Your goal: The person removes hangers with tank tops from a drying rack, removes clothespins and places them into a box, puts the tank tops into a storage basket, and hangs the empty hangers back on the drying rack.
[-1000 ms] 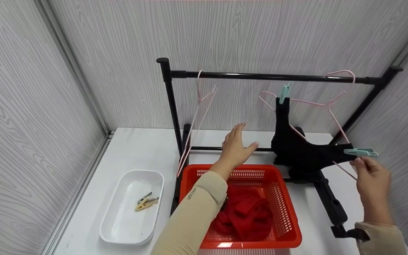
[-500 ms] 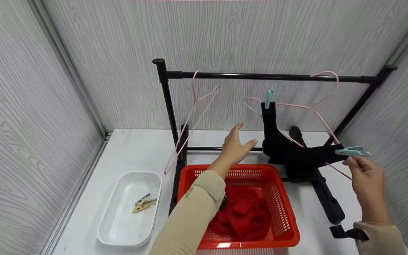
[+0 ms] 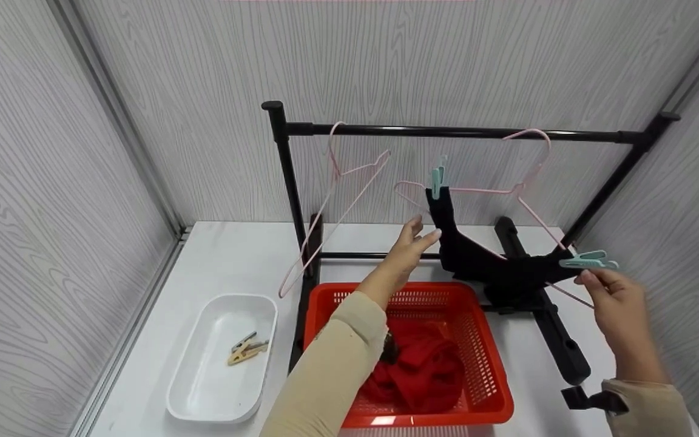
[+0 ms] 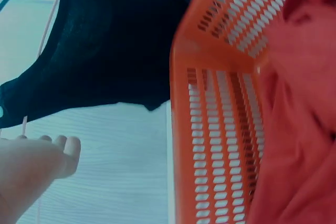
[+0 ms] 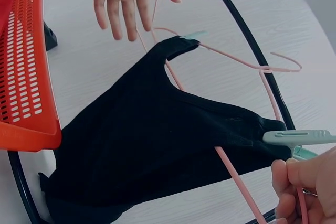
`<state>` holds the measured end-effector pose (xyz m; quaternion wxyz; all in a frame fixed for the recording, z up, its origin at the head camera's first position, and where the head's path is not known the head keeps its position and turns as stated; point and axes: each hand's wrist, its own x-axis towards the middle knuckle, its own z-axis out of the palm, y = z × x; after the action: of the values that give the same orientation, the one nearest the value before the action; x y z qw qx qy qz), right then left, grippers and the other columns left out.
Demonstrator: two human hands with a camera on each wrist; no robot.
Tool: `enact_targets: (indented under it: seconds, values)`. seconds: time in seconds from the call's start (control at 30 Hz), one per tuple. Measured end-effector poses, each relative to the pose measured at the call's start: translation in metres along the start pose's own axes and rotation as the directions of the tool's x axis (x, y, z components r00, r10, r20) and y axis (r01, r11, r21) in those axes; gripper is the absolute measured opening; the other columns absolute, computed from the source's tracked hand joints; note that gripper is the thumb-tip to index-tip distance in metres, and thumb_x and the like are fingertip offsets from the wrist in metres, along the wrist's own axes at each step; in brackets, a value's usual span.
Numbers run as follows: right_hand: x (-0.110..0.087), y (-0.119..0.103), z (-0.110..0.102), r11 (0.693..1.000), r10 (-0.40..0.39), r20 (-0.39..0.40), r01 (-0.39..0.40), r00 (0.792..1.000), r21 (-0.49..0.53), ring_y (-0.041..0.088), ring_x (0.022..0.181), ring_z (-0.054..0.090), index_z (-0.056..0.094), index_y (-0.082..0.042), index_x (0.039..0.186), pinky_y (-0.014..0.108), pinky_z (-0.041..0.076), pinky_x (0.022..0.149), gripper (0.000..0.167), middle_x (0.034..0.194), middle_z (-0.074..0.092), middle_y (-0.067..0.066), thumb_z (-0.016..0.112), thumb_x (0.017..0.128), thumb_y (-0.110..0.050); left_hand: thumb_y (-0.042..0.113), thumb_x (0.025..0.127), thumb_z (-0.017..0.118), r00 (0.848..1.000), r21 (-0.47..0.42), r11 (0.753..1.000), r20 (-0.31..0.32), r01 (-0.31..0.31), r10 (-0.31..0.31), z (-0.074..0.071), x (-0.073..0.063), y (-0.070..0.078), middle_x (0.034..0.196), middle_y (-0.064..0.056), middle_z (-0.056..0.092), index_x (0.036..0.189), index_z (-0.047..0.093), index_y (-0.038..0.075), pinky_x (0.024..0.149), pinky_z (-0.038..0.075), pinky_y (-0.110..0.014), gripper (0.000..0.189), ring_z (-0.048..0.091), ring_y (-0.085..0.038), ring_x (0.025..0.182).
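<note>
A black garment with two straps (image 3: 477,255), like a tank top, hangs on a pink hanger (image 3: 483,190) from the rack's rail. One mint clothespin (image 3: 437,181) clips its left strap to the hanger. Another mint clothespin (image 3: 589,261) clips the right strap. My right hand (image 3: 619,303) pinches the hanger's right end just under that clothespin; the right wrist view shows the pink wire (image 5: 302,203) between thumb and fingers. My left hand (image 3: 407,249) has its fingers extended, close to the left strap, and holds nothing.
A second pink hanger (image 3: 349,172) hangs bare at the left of the black rack (image 3: 386,130). A red basket (image 3: 498,358) with red cloth (image 3: 428,370) stands in front. A white tray (image 3: 195,364) at left holds several clothespins (image 3: 245,352). Panelled walls surround the table.
The garment's hanger has slid left along the rail, carried by my right hand. The left strap now reaches my left hand's fingers, which have turned slightly. The bare hanger has swivelled a little.
</note>
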<state>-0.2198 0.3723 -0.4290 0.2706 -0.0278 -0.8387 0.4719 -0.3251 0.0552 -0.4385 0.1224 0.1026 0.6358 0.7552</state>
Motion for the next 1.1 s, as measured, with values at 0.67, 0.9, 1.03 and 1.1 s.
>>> enact_targets:
  seconds: [0.67, 0.9, 1.03, 1.1]
  values:
    - [-0.007, -0.010, 0.004, 0.977, -0.081, 0.126, 0.054, 0.989, 0.205, 0.005, 0.079, 0.052, 0.065, 0.016, 0.086, 0.016, 0.041, 0.070, 0.017, 0.086, 0.067, -0.012, 0.056, 0.098, 0.006, -0.002, 0.090, 0.062, 0.998, -0.280, 0.958, 0.030, 0.061, -0.055, 0.003, -0.002, -0.027, 0.120, -0.005, 0.064, 0.144, 0.039, 0.010, 0.112, 0.035, -0.050, 0.059, 0.060, -0.023, 0.113]
    - [-0.008, -0.011, 0.004, 0.980, -0.083, 0.132, 0.057, 0.988, 0.191, 0.007, 0.074, 0.049, 0.068, 0.009, 0.083, 0.018, 0.040, 0.066, 0.019, 0.082, 0.065, -0.007, 0.056, 0.098, 0.006, -0.010, 0.085, 0.061, 0.997, -0.322, 0.945, -0.039, 0.051, -0.067, 0.006, -0.005, -0.033, 0.109, -0.002, 0.061, 0.126, 0.046, 0.002, 0.104, 0.037, -0.037, 0.045, 0.056, -0.015, 0.100]
    - [-0.009, -0.010, 0.005, 0.983, -0.090, 0.138, 0.066, 0.986, 0.173, 0.006, 0.073, 0.048, 0.065, 0.014, 0.085, 0.018, 0.040, 0.065, 0.018, 0.081, 0.064, -0.007, 0.056, 0.098, 0.006, -0.014, 0.085, 0.061, 0.997, -0.338, 0.939, -0.022, 0.066, -0.078, 0.008, -0.006, -0.035, 0.109, -0.003, 0.060, 0.133, 0.041, 0.001, 0.105, 0.042, -0.035, 0.054, 0.058, -0.014, 0.101]
    - [-0.009, -0.010, 0.006, 0.985, -0.099, 0.144, 0.076, 0.985, 0.158, 0.006, 0.072, 0.048, 0.064, 0.015, 0.085, 0.018, 0.039, 0.064, 0.018, 0.079, 0.062, -0.008, 0.056, 0.098, 0.006, -0.016, 0.085, 0.060, 0.998, -0.301, 0.951, 0.011, 0.068, -0.067, 0.007, -0.006, -0.037, 0.115, -0.007, 0.061, 0.137, 0.041, -0.004, 0.106, 0.043, -0.034, 0.057, 0.058, -0.014, 0.104]
